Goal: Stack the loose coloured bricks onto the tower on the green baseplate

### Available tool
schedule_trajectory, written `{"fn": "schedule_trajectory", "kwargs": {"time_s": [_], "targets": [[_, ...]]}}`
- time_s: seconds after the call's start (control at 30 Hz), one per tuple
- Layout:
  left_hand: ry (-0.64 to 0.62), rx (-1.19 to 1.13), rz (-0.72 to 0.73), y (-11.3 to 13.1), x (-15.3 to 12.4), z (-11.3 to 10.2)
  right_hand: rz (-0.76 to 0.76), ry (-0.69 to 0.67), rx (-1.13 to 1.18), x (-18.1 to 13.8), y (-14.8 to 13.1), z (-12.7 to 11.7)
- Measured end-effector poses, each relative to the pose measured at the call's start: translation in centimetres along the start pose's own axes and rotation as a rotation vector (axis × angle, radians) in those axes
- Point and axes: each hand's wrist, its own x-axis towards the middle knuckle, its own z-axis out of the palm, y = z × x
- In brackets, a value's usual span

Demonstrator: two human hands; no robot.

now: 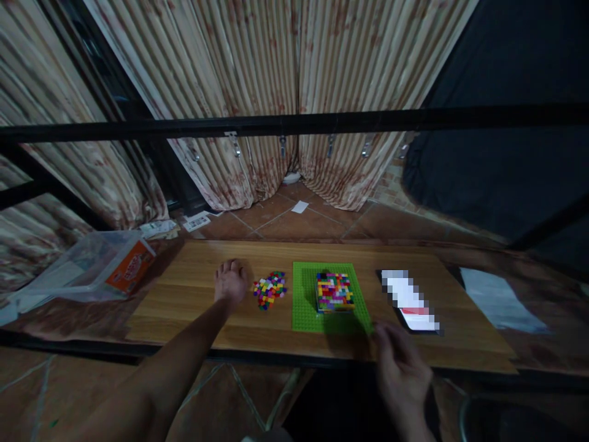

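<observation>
My left hand (230, 283) rests on the wooden table (193, 294) just left of a small pile of loose coloured bricks (270, 289); its fingers are curled under and hidden. A green baseplate (306, 307) lies in the middle of the table with a square block of multicoloured bricks (334, 291) built on it. My right hand (400, 374) hovers over the table's near edge, right of the baseplate, blurred, with fingers loosely apart and nothing in it.
A dark tablet or phone (411, 302) lies right of the baseplate. A clear plastic box with an orange label (103, 267) sits off the table's left end. A black bar (294, 124) crosses in front of the curtains. Paper (499, 301) lies at the right.
</observation>
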Motion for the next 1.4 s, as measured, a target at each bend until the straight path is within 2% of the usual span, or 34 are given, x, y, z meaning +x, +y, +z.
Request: {"fn": "schedule_trajectory", "kwargs": {"time_s": [0.1, 0.17, 0.2, 0.37, 0.53, 0.63, 0.77, 0.9, 1.03, 1.13, 1.4], "targets": [[0.011, -0.011, 0.001, -0.1, 0.0, 0.2, -0.171, -0.373, 0.109, -1.7, -4.3, 5.0], [0.016, -0.022, 0.003, -0.1, 0.0, 0.3, -0.25, -0.51, 0.087, -1.8, -5.8, 8.2], [0.016, -0.026, 0.002, -0.1, 0.0, 0.3, -0.275, -0.524, 0.055, -1.6, -6.2, 9.7], [0.008, -0.032, -0.018, -0.1, 0.0, 0.2, -0.212, -0.536, -0.174, 1.2, -6.1, 15.9], [0.006, -0.041, -0.019, -0.2, 0.0, 0.3, -0.258, -0.575, -0.264, 2.4, -5.6, 19.2], [0.012, -0.046, -0.021, -0.3, 0.0, 0.5, -0.249, -0.602, -0.283, 2.4, -5.3, 19.7], [0.014, -0.041, -0.016, -0.3, 0.1, 0.6, -0.124, -0.563, -0.173, 2.1, -5.0, 19.1], [0.015, -0.015, -0.017, -0.2, 0.1, 0.7, 0.066, -0.509, 0.126, 1.0, -4.7, 18.1], [0.02, -0.011, -0.016, -0.2, 0.1, 0.7, 0.381, -0.494, 0.516, -0.4, -4.9, 17.2], [0.027, -0.01, -0.014, -0.2, 0.1, 0.7, 0.536, -0.487, 0.683, -1.2, -5.4, 16.5], [0.049, 0.012, -0.004, -0.4, 0.2, 0.8, 0.658, -0.493, 0.838, -2.2, -6.3, 15.4]]}}
